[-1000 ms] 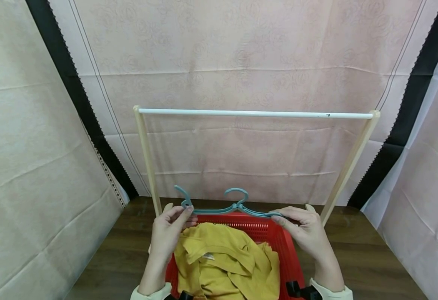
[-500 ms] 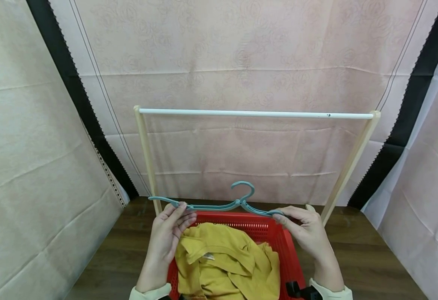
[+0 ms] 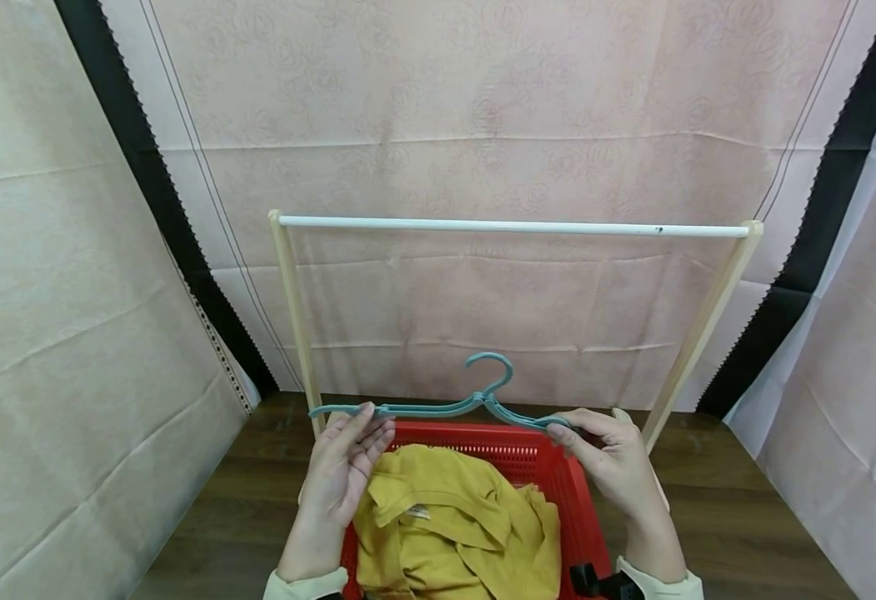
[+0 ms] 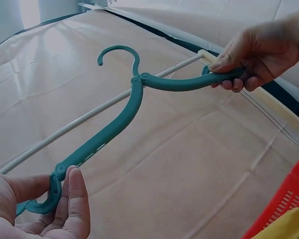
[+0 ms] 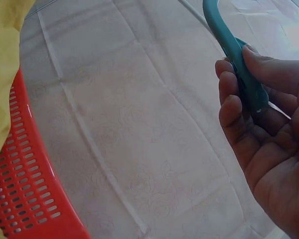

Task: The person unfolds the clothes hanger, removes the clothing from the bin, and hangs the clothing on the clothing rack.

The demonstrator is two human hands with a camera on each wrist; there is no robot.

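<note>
**Holding a teal hanger stretched side to side, low in the middle of the frame**

Pinches the hanger beside its outer joint with the left hand, and at the opposite end with the right hand, thumb on one side and fingers on the other. Clamped on the hanger at both grips, then, with no free hand to spare.

Runs, by its long axis, from left to right across the frame, dipping a little toward the right end, with the hook pointing up. Lies to the right of the left grip and to the left of the right one, poking out past the left thumb as well, toward the lower end of the cream left post. Puts the hook nearer the right hand than the left, seen from the head. (Cannot tell, from the left wrist view, quite how the outer tip lies behind the thumb.)

Below, at bottom centre, shows crumpled yellow cloth with a pale label, inside a red basket on a brown wood-grain table. Higher up, across mid-frame, carries a white bar between two posts, well above the hook. Backed by pale patterned fabric, edged at either side by black strips.
</note>
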